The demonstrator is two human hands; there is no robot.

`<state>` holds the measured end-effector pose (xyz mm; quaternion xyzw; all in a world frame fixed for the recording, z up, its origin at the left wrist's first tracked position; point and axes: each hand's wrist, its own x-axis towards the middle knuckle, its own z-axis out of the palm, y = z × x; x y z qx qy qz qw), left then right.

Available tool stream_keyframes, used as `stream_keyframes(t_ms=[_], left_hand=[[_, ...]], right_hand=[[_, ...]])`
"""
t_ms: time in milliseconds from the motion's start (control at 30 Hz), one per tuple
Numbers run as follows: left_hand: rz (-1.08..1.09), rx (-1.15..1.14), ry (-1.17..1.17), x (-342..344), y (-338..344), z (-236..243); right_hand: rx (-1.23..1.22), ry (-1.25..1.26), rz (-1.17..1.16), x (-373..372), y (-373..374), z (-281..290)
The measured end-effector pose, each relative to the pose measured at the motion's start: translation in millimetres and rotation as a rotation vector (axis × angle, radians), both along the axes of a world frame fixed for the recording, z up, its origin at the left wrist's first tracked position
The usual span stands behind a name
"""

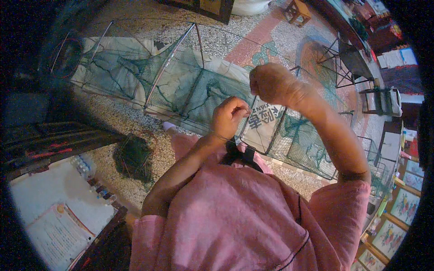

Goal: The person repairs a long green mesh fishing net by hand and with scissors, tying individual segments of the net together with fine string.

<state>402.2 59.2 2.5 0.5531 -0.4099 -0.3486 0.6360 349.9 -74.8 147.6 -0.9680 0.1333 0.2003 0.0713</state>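
Observation:
A long folding fish trap (176, 92) of green mesh on thin metal frames stretches across the floor before me, from far left to lower right. Close above its middle, my left hand (231, 116) is closed, thumb and fingers pinched together beside a frame edge. My right hand (275, 83) is raised higher, to the right and farther off, curled into a fist with the wrist bent. Whatever either hand pinches is too thin or hidden to make out. Beneath the mesh lies a pale sheet (261, 119) with dark printing.
A dark green bundle of netting (133, 158) rests on the speckled floor at left. Lower left is a table (27, 185) with papers and small bottles. A wooden stool (297, 12) stands far back, a black folding chair (350, 63) at right, near cluttered shelves (400, 189).

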Motion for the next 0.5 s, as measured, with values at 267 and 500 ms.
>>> stream_keyframes(t_ms=[267,500], left_hand=[[0.045,-0.064,-0.146,2,1,-3],[0.023,-0.009,-0.141,5,3,14]], right_hand=[[0.162,0.327,-0.052,2,14,-15],[0.336,0.335,0.059,0,16,-17]])
